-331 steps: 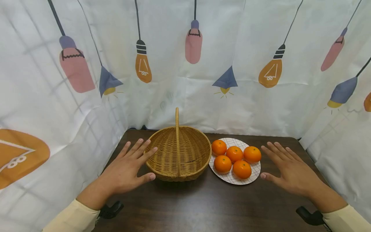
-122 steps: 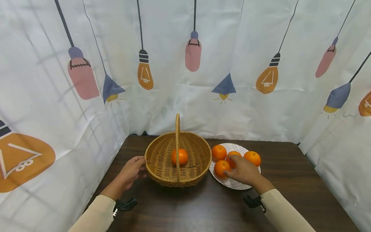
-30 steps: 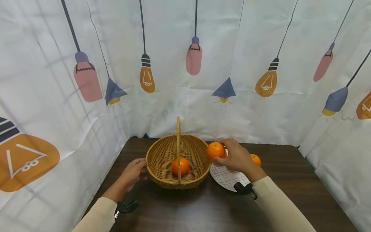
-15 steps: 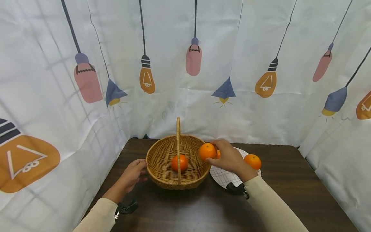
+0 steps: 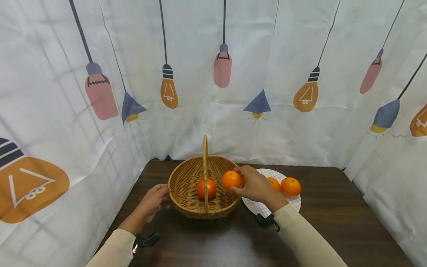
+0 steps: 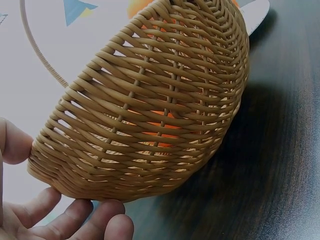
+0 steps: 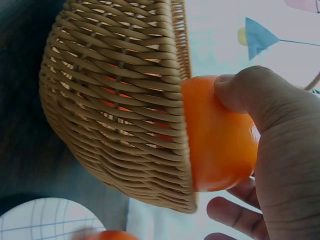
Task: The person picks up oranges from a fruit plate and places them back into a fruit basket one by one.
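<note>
My left hand (image 5: 153,202) holds the left rim of a wicker basket (image 5: 186,174) with an arched handle. In the left wrist view, the thumb lies at the rim and the fingertips (image 6: 75,215) against the outer weave. My right hand (image 5: 257,185) grips a mandarin orange (image 5: 231,180) at the basket's right rim. The right wrist view shows this held orange (image 7: 215,142) overlapping the rim, with the thumb on its top. Another orange (image 5: 210,188) sits inside the basket, partly behind the handle. Two more oranges (image 5: 291,187) show on the plate (image 5: 255,207); the right hand covers part of it.
All of this stands on a dark brown wooden table (image 5: 213,244). A white curtain (image 5: 220,122) printed with lamps and bulbs encloses the back and sides. Each wrist carries a black strap-on device (image 5: 146,239).
Since a second ago, my right hand has carried the orange left from over the plate to the basket's right rim. Earlier, several oranges lay on the plate and the basket was empty. My left hand stays.
</note>
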Tool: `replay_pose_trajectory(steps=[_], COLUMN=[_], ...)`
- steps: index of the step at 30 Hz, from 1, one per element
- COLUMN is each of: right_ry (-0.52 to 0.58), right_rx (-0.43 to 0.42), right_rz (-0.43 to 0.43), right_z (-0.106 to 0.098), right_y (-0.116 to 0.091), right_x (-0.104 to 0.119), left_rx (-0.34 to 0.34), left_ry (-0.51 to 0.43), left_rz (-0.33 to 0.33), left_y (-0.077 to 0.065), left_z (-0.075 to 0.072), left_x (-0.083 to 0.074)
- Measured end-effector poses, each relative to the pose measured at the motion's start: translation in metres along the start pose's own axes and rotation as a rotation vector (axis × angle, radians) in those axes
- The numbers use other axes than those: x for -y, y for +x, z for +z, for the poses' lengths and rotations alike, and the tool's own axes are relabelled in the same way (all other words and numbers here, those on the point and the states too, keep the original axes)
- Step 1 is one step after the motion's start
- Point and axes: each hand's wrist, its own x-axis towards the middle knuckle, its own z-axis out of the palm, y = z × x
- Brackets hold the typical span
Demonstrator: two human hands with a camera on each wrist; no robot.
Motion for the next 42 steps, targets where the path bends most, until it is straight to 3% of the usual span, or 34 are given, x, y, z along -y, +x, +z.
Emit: replay_pose_trajectory(steps=[9,22,34,42], right_ry=[-0.015,-0.013,-0.018,0.018], right_rx=[-0.025,-0.037,-0.029,-0.027], right_rz=[-0.044,-0.015,0.034,0.111], right_z=[0.004,0.002,-0.008,-0.016], right_y=[-0.002,-0.017,-0.036,-0.051], right_x=[-0.004,-0.025,-0.05,-0.067], left_rx=[0.004,0.007,0.009,0.01], left_ry=[-0.004,-0.003,0.005,0.008], left_rz=[0.004,-0.004,-0.002,-0.007], left_y=[0.001,0.001,0.001,0.001], left_z=[0.001,0.001,0.001,0.001], left_x=[-0.001,0.001,-0.001,0.0])
